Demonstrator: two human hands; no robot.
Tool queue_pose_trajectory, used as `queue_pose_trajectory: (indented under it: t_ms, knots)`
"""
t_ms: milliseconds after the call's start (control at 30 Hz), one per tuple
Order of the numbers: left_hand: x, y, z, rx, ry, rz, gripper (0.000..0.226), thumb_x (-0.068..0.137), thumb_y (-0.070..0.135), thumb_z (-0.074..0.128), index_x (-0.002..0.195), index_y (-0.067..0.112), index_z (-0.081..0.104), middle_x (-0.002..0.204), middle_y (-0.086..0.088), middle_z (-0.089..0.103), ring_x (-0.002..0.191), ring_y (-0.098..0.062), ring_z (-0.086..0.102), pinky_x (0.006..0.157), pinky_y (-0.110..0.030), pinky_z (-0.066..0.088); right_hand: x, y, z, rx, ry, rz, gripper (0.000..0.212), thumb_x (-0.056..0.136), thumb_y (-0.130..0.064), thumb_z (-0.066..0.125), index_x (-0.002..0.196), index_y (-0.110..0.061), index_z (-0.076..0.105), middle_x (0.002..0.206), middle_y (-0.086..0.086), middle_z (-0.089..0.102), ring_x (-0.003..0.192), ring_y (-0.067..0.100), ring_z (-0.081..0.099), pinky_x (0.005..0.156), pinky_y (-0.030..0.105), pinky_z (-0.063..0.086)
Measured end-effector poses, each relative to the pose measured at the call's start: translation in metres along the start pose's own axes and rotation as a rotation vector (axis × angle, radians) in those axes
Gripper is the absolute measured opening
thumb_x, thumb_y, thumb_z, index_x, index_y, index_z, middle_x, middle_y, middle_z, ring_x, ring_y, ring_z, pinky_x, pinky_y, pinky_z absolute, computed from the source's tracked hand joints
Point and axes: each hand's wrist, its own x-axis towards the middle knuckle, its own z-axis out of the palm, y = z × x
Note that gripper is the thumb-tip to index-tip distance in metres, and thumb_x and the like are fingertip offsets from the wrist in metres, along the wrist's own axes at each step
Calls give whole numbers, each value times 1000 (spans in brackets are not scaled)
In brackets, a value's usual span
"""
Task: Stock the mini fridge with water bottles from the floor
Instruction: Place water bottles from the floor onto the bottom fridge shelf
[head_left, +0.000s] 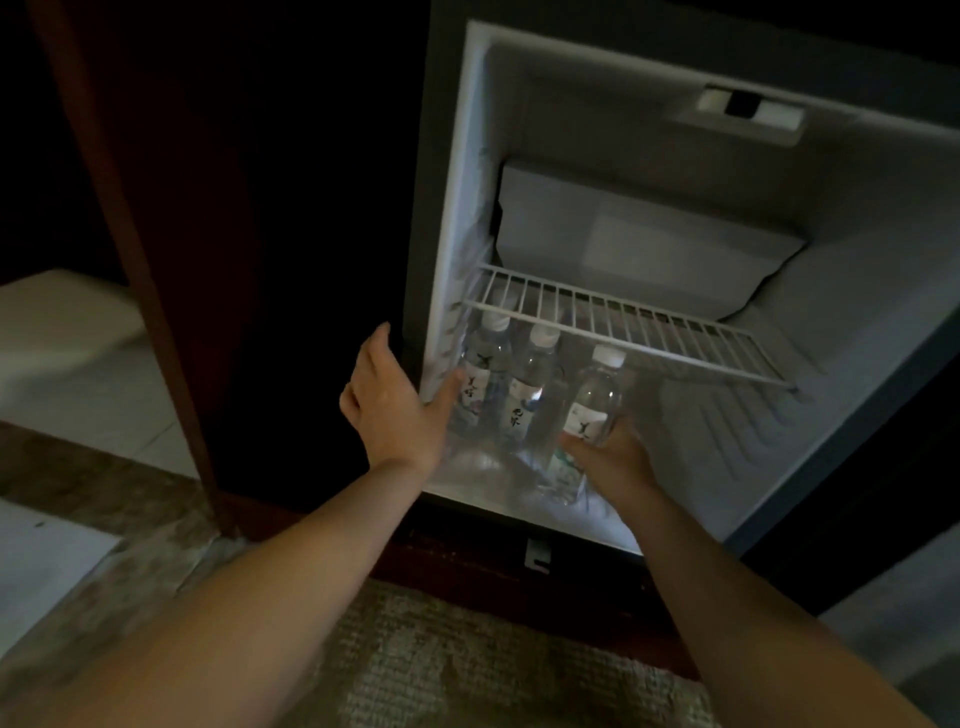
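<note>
Low at frame centre, under the wire shelf (623, 332) of the open mini fridge (857, 260), the right grip (610, 460) curls round the base of a water bottle (597, 400), upright with its cap leaning slightly right, just beside two standing bottles (525, 395). Further left the left grip (389, 400) is spread flat, holding nothing, reaching toward the leftmost bottle (483, 371). Fridge floor ahead of the right grip looks free, so its bottle likely goes forward and down
</note>
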Motion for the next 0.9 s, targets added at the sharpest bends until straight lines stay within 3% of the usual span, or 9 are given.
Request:
queue_pose_trajectory:
  t_ms: [100,200,333,500,633,900]
  knots:
    - [9,-2,6,-30,26,26,60,86,39,62,136,10,44,131,-11,57,125,-29,49,112,-46,27,15,-7,1,-105,34,34,55,71,-36,77,113,-8,56,112,13,64,103,33,62,85,38,52]
    - [17,-6,11,-45,85,75,50,88,32,62,129,5,52,116,-19,65,112,-36,58,104,-49,39,29,-12,2,-131,17,80,57,74,-32,76,118,-6,51,118,16,62,106,35,62,86,42,54]
    - [19,-21,21,-156,40,93,54,89,42,57,133,13,46,121,-13,62,116,-32,56,96,-46,48,47,-14,6,-100,6,67,55,80,-21,73,123,-1,46,123,19,59,110,35,59,75,29,46]
    - [16,-24,23,-289,39,111,54,87,44,56,134,20,45,120,-5,63,111,-17,60,94,-29,49,70,-19,15,-27,7,63,59,80,-15,73,128,2,42,129,21,55,116,34,56,82,29,45]
    - [18,-29,26,-292,40,126,54,87,44,57,135,22,44,121,-2,62,112,-14,60,95,-29,50,87,-20,23,5,19,71,66,77,-14,75,131,-1,39,131,20,54,116,36,56,92,38,50]
    - [19,-32,27,-337,32,123,57,83,53,54,134,31,42,111,17,60,106,-4,61,92,-31,53,100,-19,32,8,54,2,59,81,-10,70,131,0,39,125,21,57,115,33,57,81,28,43]
